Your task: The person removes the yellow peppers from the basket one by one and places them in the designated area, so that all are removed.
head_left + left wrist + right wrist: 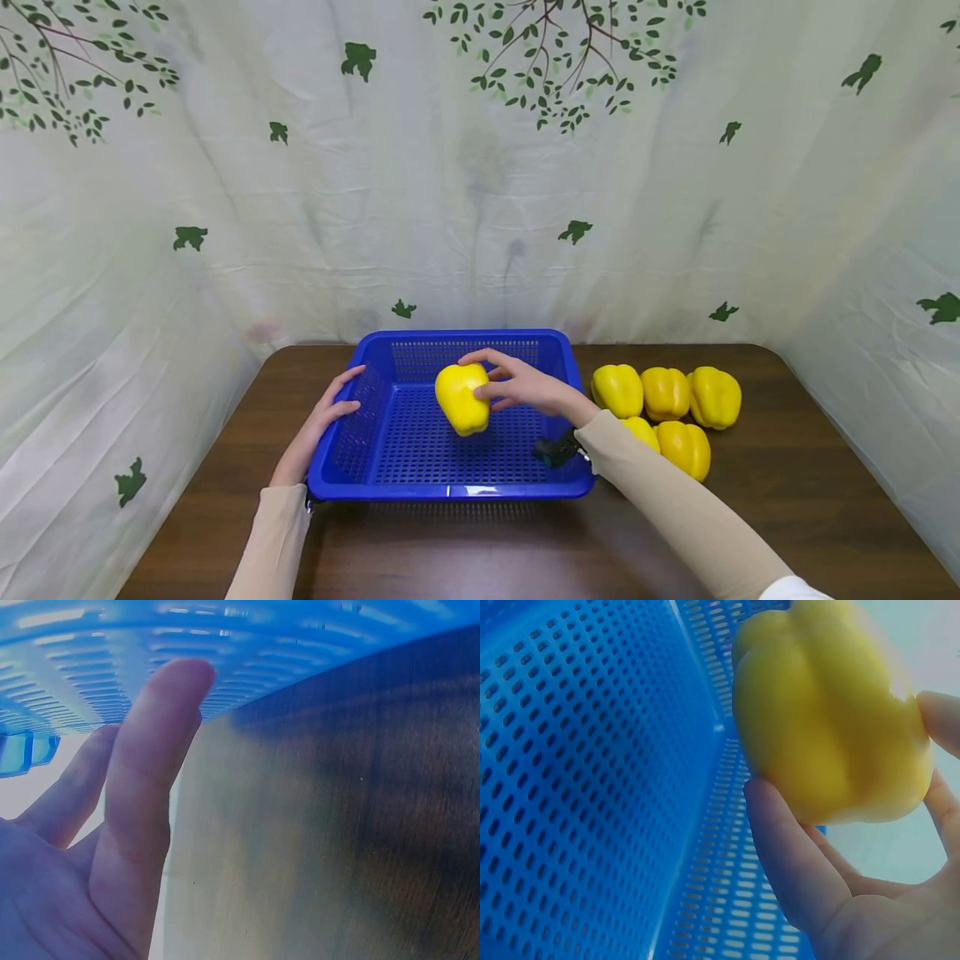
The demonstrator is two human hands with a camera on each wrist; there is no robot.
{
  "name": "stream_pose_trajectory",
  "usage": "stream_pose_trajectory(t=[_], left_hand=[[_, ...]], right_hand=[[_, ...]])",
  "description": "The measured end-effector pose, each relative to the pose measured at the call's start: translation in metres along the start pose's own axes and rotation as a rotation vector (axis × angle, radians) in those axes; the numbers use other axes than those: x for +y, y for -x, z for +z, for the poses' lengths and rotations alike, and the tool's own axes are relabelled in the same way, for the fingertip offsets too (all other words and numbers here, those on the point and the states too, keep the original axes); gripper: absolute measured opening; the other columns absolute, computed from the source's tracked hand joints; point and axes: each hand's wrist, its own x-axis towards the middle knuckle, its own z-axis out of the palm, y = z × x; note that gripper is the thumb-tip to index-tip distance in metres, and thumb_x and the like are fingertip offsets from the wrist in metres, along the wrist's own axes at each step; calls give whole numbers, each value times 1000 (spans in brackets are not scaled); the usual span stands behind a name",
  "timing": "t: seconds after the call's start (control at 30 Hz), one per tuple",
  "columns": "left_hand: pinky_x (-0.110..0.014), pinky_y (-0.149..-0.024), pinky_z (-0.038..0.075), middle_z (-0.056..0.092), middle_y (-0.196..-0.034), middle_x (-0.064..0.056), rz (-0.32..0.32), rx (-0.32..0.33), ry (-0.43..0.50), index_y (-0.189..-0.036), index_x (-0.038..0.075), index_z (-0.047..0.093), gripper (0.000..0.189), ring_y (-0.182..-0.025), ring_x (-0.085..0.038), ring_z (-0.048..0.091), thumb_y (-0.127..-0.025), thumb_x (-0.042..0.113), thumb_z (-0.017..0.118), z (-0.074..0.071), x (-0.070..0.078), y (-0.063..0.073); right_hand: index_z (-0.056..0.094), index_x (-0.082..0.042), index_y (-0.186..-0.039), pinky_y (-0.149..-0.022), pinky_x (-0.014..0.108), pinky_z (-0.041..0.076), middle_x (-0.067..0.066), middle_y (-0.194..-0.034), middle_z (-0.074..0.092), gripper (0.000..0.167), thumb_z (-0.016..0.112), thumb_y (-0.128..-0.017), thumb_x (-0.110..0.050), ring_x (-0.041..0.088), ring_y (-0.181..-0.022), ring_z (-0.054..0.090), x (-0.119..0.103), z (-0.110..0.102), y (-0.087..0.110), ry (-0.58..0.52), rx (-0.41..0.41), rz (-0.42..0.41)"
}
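A yellow bell pepper [461,400] is held in my right hand [521,386], over the inside of a blue perforated plastic basket [450,492]. In the right wrist view, the thumb and fingers of that hand [885,919] grip the bell pepper [829,720] around its sides, with the basket's slotted wall [592,765] beyond. My left hand [326,417] rests at the basket's left rim, fingertips reaching over the edge. From the left wrist, the hand [131,817] shows a fairly straight digit against the basket's slotted wall [277,667].
Several more yellow bell peppers [666,393] lie grouped on the brown wooden table [810,492], just right of the basket. A pale curtain [480,200] printed with leaves and branches hangs behind the table and along both sides.
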Motion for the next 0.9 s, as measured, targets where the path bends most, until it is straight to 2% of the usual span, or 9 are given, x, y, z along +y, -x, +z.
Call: stream_pose_trajectory(t=[0.33, 0.63, 0.9], left_hand=[[-15, -85, 40, 22, -142, -34, -9, -5, -13, -137, 34, 47, 61, -109, -2, 44, -89, -4, 44, -1, -2, 0], [-16, -86, 40, 25, -140, -29, 5, -9, -15, -139, 26, 46, 59, -110, -3, 46, -89, -4, 44, -1, -5, 0], [-16, -85, 40, 21, -142, -33, 2, -18, -26, -138, 33, 46, 61, -110, -2, 44, -89, -3, 43, -2, -3, 0]], right_hand=[[48, -20, -138, -88, 45, 50, 12, -131, 47, 47, 62, -93, -18, 30, -111, 51, -3, -16, 18, -9, 60, 8], [47, -22, -139, -89, 47, 49, 13, -131, 46, 48, 62, -93, -18, 31, -116, 48, -6, -32, 37, -3, 102, 6], [46, -23, -139, -90, 45, 48, 14, -130, 46, 48, 61, -94, -19, 31, -115, 47, -6, -47, 59, 5, 160, 6]])
